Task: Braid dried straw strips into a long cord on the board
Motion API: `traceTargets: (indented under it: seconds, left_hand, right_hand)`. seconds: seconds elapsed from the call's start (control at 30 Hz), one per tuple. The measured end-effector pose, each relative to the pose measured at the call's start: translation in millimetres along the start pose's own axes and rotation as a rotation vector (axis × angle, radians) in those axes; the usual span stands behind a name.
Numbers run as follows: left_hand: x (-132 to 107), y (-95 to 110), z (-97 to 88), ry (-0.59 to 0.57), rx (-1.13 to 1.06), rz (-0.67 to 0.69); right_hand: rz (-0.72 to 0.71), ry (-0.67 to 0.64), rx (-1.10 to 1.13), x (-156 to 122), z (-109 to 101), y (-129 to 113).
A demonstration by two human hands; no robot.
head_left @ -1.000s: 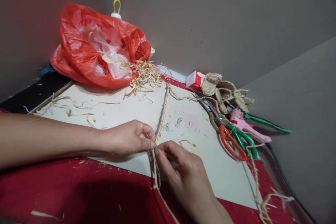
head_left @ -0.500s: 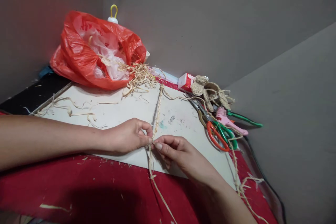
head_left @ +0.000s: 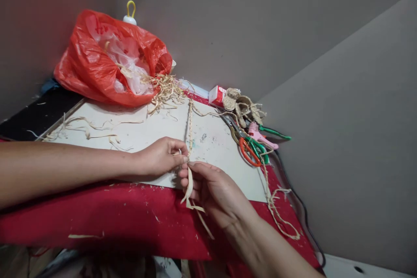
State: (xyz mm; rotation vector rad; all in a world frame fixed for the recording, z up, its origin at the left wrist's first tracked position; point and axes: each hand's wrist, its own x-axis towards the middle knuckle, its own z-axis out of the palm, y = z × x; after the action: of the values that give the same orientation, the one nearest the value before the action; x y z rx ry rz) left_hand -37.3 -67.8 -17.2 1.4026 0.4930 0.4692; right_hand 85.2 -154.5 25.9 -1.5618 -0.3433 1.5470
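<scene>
A thin braided straw cord [head_left: 190, 127] runs from the back of the white board [head_left: 224, 152] towards me. My left hand [head_left: 163, 155] pinches the near end of the braid between thumb and forefinger. Right beside it, my right hand [head_left: 211, 186] has its thumb and forefinger closed on the straw strands at the same spot, the other fingers curled beneath. Loose straw strands [head_left: 189, 189] hang below the fingers over the red cloth. Exactly how the strands cross is hidden by the fingertips.
A red plastic bag [head_left: 97, 69] spills straw [head_left: 167, 89] at the back left. To the right lie orange-handled scissors [head_left: 249, 152], a pink glue gun [head_left: 260, 135], a small red-and-white box [head_left: 216, 94] and coiled braid pieces [head_left: 243, 106]. Red cloth [head_left: 130, 213] covers the front edge.
My right hand has turned and shifted closer to the left, its fingers now curled under the strands. The loose strands hang differently. The whole view has shifted slightly.
</scene>
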Motion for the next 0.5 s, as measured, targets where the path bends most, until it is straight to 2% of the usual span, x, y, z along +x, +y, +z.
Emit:
traceTargets:
  seconds: [0.13,0.27,0.37,0.5]
  left_hand:
    - [1,-2,-0.6,0.015,-0.035,-0.042]
    - [1,-1,-0.6,0.029,-0.07,-0.037]
    - [0,1,-0.3,0.05,-0.129,-0.092]
    - [0,2,-0.1,0.105,-0.16,-0.138]
  right_hand:
    - [-0.121,0.061,-0.007,3,3,15]
    - [-0.314,0.128,-0.225,6,6,23]
    - [-0.45,0.203,-0.395,7,10,28]
    - [-0.557,0.24,-0.43,9,14,37]
